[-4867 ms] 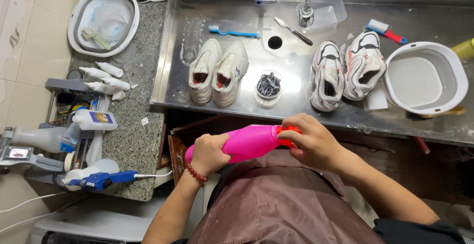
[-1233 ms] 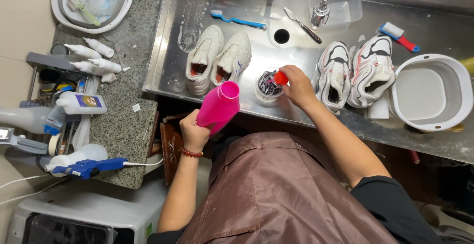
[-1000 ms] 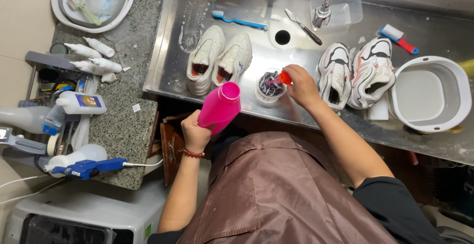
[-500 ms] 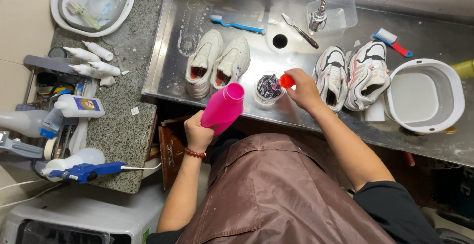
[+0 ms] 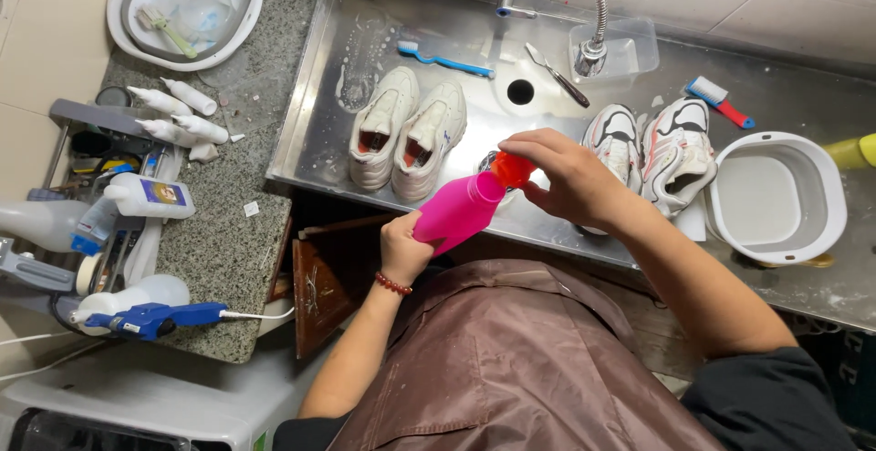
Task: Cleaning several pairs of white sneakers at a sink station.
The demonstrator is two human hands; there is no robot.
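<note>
Holding the pink bottle (image 5: 453,214) tilted, my left hand (image 5: 404,248) wraps its base in a closed grip. My right hand (image 5: 568,177) pinches the red cap (image 5: 512,169) at its mouth, above the steel sink (image 5: 429,31) near the cream sneakers (image 5: 406,132).

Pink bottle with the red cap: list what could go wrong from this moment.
1. The pink bottle is tilted in the left hand while the right hand grips its red cap; a loose cap might let liquid spill.
2. Any spill could land on the cream sneakers beside it.
</note>
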